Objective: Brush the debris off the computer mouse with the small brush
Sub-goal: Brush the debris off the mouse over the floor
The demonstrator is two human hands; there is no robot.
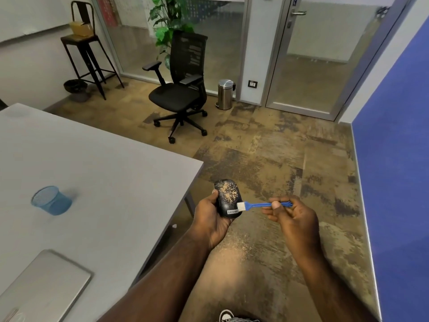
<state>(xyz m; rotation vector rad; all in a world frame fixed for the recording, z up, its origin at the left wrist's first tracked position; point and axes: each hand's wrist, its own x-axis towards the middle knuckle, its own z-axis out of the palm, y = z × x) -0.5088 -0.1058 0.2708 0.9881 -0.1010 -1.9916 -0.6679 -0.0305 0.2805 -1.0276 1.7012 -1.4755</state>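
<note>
A black computer mouse (pixel 227 197) with tan debris scattered over its top sits in my left hand (pixel 210 216), held over the floor just right of the table corner. My right hand (pixel 293 217) pinches the handle of a small blue brush (pixel 260 205). Its white bristles touch the mouse's near right edge, beside a white label. Some tan specks lie on my thigh below the mouse.
A grey table (pixel 97 173) at the left carries a blue mesh cup (pixel 52 201) and a shut silver laptop (pixel 44 289). A black office chair (pixel 181 89), a steel bin (pixel 225 94), a tall stool (pixel 86 49) and a glass door (pixel 325 54) stand beyond. A blue wall (pixel 399 159) runs along the right.
</note>
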